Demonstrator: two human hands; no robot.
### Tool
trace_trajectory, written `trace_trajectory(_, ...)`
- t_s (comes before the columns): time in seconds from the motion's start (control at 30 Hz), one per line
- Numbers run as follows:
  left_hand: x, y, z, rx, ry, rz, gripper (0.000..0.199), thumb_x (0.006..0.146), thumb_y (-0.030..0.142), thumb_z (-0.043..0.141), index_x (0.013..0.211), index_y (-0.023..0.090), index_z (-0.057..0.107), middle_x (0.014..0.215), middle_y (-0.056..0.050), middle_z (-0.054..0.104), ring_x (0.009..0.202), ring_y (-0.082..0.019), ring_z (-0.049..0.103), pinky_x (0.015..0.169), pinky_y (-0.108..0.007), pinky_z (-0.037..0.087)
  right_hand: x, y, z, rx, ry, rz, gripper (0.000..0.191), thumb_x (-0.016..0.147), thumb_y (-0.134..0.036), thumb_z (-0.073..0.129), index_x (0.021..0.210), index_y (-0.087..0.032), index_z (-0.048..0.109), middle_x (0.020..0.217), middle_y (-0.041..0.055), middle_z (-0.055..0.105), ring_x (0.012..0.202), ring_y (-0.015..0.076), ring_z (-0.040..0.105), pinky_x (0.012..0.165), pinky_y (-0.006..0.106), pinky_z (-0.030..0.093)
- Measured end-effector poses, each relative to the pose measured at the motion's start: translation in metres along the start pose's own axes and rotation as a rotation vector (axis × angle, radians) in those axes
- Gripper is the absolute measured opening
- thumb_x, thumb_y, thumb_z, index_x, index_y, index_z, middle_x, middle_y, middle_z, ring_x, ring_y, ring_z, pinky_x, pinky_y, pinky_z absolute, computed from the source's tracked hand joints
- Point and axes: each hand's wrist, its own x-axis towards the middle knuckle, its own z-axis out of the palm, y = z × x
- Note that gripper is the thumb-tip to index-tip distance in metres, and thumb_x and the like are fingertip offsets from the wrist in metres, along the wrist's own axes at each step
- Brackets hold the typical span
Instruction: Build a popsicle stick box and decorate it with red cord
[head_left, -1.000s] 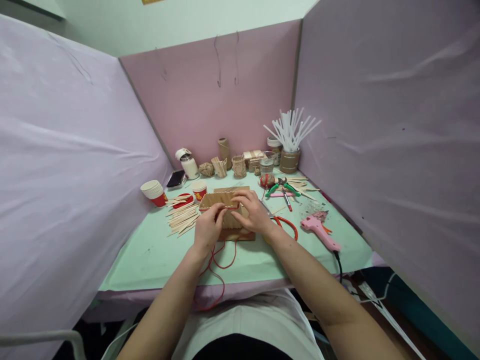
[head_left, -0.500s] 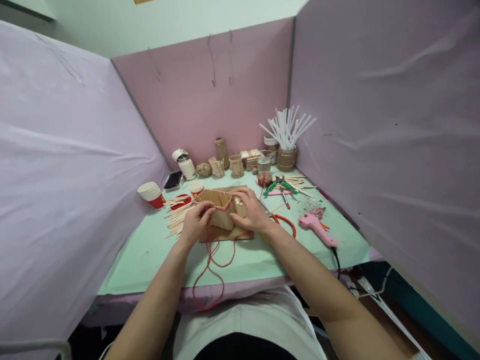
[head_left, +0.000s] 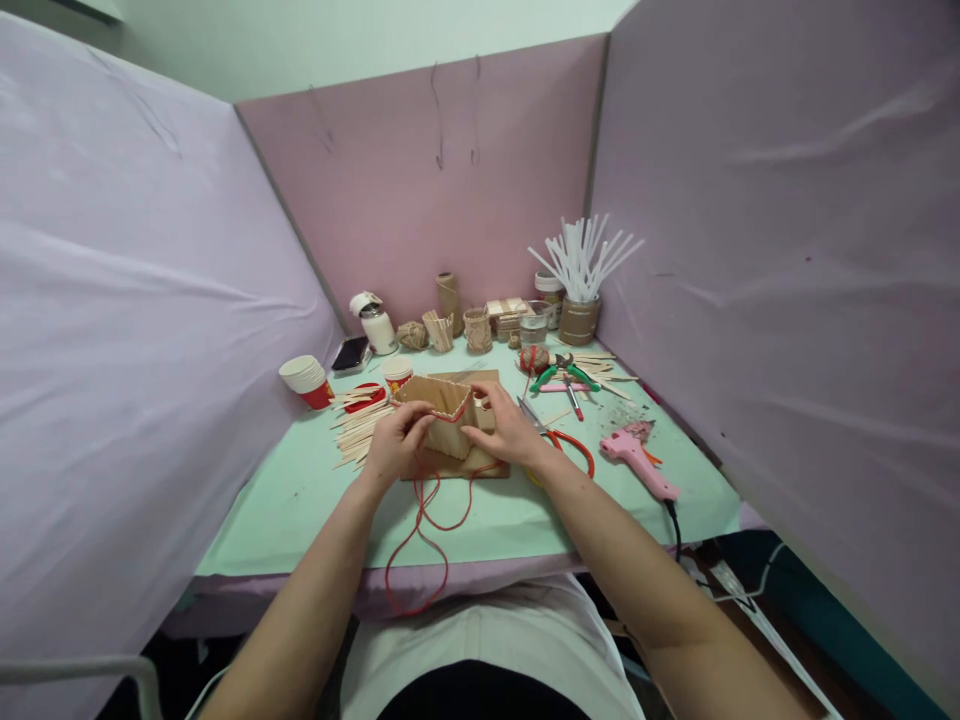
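A small open-topped box (head_left: 448, 440) made of wooden craft sticks stands on a brown board (head_left: 491, 467), with red yarn (head_left: 448, 527) running along its front rim. My left hand (head_left: 395, 437) is closed at the near left rim, thumb and fingers pinching the yarn against the edge. At the right corner, my right hand (head_left: 504, 425) grips the box wall between thumb and fingers. Loose yarn loops down over the table's front edge. Part of the box is hidden behind my hands.
Orange-handled scissors (head_left: 574, 452) and a pink glue gun (head_left: 637, 462) lie to the right. Green-handled pliers (head_left: 564, 372) and a yarn ball (head_left: 534, 359) are behind. Loose craft sticks (head_left: 358, 432) and paper cups (head_left: 306, 382) are left. Jars and twine line the back wall.
The camera view has shifted slightly. My right fingers have moved a little at the box's corner, while my left hand keeps its pinch on the rim.
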Motion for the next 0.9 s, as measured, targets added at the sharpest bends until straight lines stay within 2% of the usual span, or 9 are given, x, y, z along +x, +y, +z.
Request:
trace_trajectory(0.1,-0.002,0.0,0.001,0.003,0.005,0.016,0.02,0.087,0.032,0.053,0.095,0.019,0.067,0.088,-0.004,0.073,0.076,-0.016,0.065,0.072,-0.027,0.052,-0.001,-0.001,0.004,0.054,0.017,0.051,0.065,0.078,-0.035,0.069,0.133,-0.019,0.037,0.127,0.0143,0.051,0.114,0.0255,0.053,0.096,0.046,0.048)
trace_trajectory(0.27,-0.004,-0.004,0.002,0.003,-0.003,0.039,0.022,0.089,0.033,0.052,0.098,0.02,0.067,0.091,-0.004,0.074,0.079,-0.017,0.066,0.073,-0.028,0.052,-0.003,-0.009,0.018,0.088,0.032,0.147,0.081,0.076,-0.042,0.071,0.14,-0.02,0.028,0.138,0.0156,0.044,0.126,0.0283,0.047,0.104,0.049,0.041)
trace_trajectory(0.37,-0.005,-0.007,0.004,-0.008,-0.003,0.053,0.024,0.09,0.034,0.051,0.101,0.021,0.067,0.095,-0.005,0.074,0.084,-0.018,0.067,0.077,-0.03,0.052,-0.003,-0.014,0.028,0.092,0.104,0.188,0.08,0.075,-0.043,0.072,0.139,-0.02,0.03,0.138,0.0158,0.044,0.128,0.0287,0.044,0.106,0.05,0.039)
trace_trajectory(0.5,-0.007,-0.009,0.006,-0.032,-0.002,0.069,0.025,0.09,0.033,0.051,0.107,0.022,0.066,0.099,-0.005,0.073,0.088,-0.019,0.068,0.08,-0.03,0.052,-0.002,-0.016,0.038,0.134,0.212,0.226,0.071,0.078,-0.043,0.069,0.135,-0.019,0.035,0.133,0.0163,0.048,0.123,0.0278,0.049,0.104,0.05,0.042)
trace_trajectory(0.57,-0.01,-0.009,0.005,-0.043,0.009,0.062,0.028,0.09,0.032,0.052,0.113,0.022,0.064,0.096,-0.004,0.073,0.085,-0.018,0.067,0.078,-0.029,0.052,-0.003,-0.015,0.041,0.151,0.232,0.233,0.069,0.079,-0.041,0.068,0.135,-0.019,0.036,0.132,0.0166,0.049,0.122,0.0274,0.051,0.103,0.05,0.044)
trace_trajectory(0.7,-0.016,-0.009,0.0,-0.11,0.043,0.014,0.044,0.089,0.03,0.055,0.131,0.021,0.051,0.075,0.001,0.067,0.064,-0.015,0.061,0.065,-0.026,0.049,-0.006,-0.011,0.045,0.147,0.277,0.22,0.066,0.079,-0.039,0.067,0.133,-0.019,0.037,0.132,0.0166,0.049,0.121,0.0266,0.053,0.104,0.05,0.044)
trace_trajectory(0.8,-0.022,-0.013,-0.002,-0.16,0.089,0.014,0.044,0.089,0.028,0.054,0.132,0.021,0.049,0.073,0.002,0.065,0.062,-0.015,0.06,0.063,-0.025,0.049,-0.008,-0.008,0.049,0.146,0.302,0.215,0.063,0.08,-0.038,0.066,0.132,-0.02,0.037,0.131,0.0161,0.049,0.119,0.0256,0.054,0.103,0.051,0.044)
trace_trajectory(0.9,-0.025,-0.018,-0.001,-0.111,0.144,0.002,0.038,0.089,0.028,0.053,0.127,0.023,0.053,0.077,0.001,0.067,0.066,-0.015,0.062,0.065,-0.026,0.05,-0.009,-0.007,0.052,0.131,0.331,0.207,0.06,0.08,-0.038,0.065,0.131,-0.021,0.038,0.129,0.0151,0.051,0.119,0.0256,0.054,0.103,0.053,0.043)
